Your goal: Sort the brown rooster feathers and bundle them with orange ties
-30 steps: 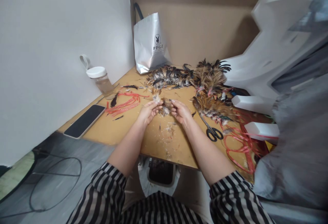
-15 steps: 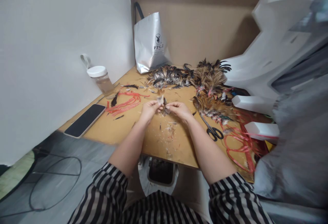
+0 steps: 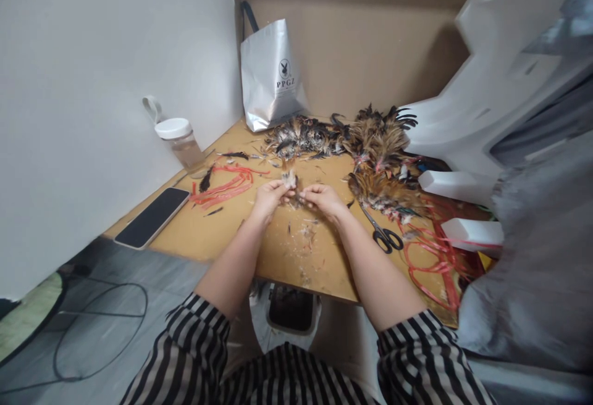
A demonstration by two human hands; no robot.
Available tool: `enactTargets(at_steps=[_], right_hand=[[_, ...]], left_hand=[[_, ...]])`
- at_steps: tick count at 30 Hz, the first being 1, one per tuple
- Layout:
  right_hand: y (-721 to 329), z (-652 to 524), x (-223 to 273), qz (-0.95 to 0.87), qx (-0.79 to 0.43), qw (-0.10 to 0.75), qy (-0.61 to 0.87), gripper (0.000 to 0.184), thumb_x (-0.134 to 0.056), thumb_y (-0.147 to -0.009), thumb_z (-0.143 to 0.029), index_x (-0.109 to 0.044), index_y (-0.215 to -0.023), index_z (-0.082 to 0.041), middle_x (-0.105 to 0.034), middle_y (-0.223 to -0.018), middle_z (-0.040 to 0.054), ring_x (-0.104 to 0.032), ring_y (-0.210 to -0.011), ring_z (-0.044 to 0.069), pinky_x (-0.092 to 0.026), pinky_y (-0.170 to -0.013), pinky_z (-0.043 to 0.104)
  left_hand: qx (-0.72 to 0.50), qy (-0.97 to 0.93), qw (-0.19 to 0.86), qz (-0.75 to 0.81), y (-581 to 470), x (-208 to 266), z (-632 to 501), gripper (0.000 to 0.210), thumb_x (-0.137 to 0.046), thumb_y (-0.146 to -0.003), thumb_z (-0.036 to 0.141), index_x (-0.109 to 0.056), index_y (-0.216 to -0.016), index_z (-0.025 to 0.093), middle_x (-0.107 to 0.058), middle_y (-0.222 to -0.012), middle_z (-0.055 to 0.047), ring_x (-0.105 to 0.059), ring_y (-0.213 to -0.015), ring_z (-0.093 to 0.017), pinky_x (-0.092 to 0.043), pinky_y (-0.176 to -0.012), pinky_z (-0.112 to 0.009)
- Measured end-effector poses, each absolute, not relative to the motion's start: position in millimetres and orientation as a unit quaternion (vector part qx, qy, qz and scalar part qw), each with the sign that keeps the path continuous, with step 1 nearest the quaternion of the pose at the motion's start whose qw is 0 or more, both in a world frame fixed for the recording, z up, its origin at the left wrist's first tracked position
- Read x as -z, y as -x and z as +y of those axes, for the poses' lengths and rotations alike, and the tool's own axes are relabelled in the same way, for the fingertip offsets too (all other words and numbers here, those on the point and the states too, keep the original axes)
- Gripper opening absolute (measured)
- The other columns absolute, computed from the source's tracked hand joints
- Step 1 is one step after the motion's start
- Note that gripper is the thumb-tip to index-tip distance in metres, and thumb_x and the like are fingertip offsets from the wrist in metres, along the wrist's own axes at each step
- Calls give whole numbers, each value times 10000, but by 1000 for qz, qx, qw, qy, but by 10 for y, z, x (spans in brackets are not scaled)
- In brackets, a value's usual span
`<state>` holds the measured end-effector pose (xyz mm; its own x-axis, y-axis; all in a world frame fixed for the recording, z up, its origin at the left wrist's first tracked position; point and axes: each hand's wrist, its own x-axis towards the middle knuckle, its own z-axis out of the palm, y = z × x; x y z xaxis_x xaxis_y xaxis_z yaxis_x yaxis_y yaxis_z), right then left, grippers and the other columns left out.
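Note:
Over the middle of the wooden table (image 3: 250,250), my left hand (image 3: 270,199) pinches a small bunch of brown and white feathers (image 3: 290,178) between thumb and fingers. Just to its right, my right hand (image 3: 324,199) has thumb and forefinger pressed together at the lower edge of the bunch; whatever is between them is too small to make out. Bits of feather and fluff (image 3: 306,238) lie on the table under both hands. Black-handled scissors (image 3: 386,237) rest right of my right hand, beside a pile of brown feathers (image 3: 384,192).
Feather heaps (image 3: 308,136) lie along the back, below a silver bag (image 3: 269,78). On the left are red plastic strips (image 3: 225,192), a phone (image 3: 152,217) and a lidded jar (image 3: 180,142). Tangled red strips (image 3: 430,269) and white foam pieces (image 3: 472,233) crowd the right. A bin (image 3: 291,309) stands below the table edge.
My right hand has moved slightly away from the feather bunch, widening the gap between my hands. My left hand keeps its hold. The view has shifted very slightly.

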<state>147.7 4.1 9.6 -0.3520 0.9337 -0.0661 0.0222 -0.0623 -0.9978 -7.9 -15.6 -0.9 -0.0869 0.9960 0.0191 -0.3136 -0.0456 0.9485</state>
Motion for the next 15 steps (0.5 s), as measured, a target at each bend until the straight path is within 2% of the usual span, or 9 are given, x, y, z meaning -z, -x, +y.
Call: enactTargets(at_steps=[3, 5, 8, 15], right_hand=[[-1486, 66, -109, -486, -651, 428, 395, 299, -740, -499, -348, -564, -632, -146, -544, -532, -30, -380, -399, 37, -242, -382, 176], [-1479, 77, -104, -458, -672, 442, 380, 318, -755, -484, -343, -561, -646, -149, -520, -508, -42, -370, -398, 32, -236, -381, 168], [-1445, 73, -83, -442, -681, 448, 374, 327, -762, -482, -341, -570, -666, -149, -477, -456, -57, -356, -396, 32, -225, -382, 164], [-1373, 47, -58, -433, -677, 461, 376, 324, -759, -478, -346, -594, -676, -149, -493, -458, -51, -346, -400, 34, -216, -385, 172]], left_hand=[[-590, -366, 585, 418, 88, 15, -158, 214, -693, -629, 256, -647, -773, 104, -667, -735, -63, -579, -554, -60, -399, -467, -129], [-563, -368, 614, 413, 84, 24, -163, 214, -700, -626, 237, -649, -780, 97, -672, -771, -78, -593, -567, -68, -408, -463, -130], [-538, -379, 637, 402, 74, 37, -171, 211, -697, -637, 221, -651, -795, 90, -675, -778, -90, -609, -581, -82, -421, -469, -134], [-526, -380, 651, 394, 66, 45, -178, 176, -666, -673, 196, -651, -811, 88, -680, -768, -94, -607, -574, -77, -419, -469, -128]])
